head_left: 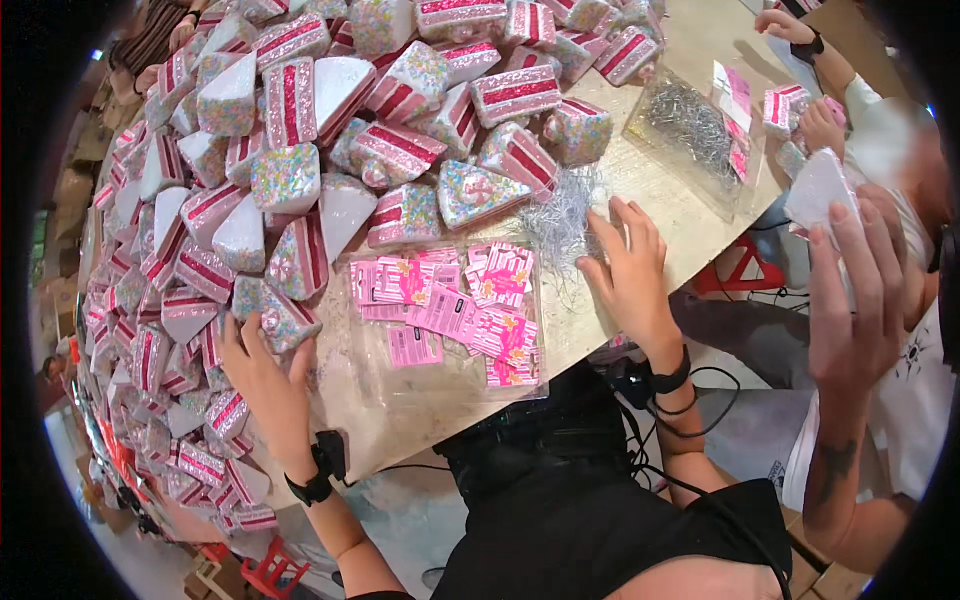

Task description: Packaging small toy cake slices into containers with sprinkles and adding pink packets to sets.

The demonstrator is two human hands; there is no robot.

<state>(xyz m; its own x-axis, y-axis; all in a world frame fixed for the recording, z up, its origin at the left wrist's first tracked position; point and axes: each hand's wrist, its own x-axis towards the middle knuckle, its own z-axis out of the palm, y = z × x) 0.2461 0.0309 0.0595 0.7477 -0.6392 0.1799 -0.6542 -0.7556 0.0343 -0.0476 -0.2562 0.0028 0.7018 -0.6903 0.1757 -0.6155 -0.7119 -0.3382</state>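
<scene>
My left hand (268,388) reaches in from the lower left with its fingers apart. Its fingertips are at the near edge of a sprinkle-covered toy cake slice (275,312); whether they press on it, I cannot tell. On the right, my right hand (632,270) is open beside a loose heap of thin silver wire pieces (565,225), its fingertips near the heap's edge, and it holds nothing. Between my hands lies a clear plastic tray (375,388) with pink-and-white striped cards (445,312) scattered in it.
A large pile of glittery cake slices (290,105) covers the left and far table (640,180). Another clear tray (640,128) holds silver wires and pink cards. At right, a co-worker's hand (855,290) raises a white slice (820,195). Black cables (700,385) hang by my right wrist.
</scene>
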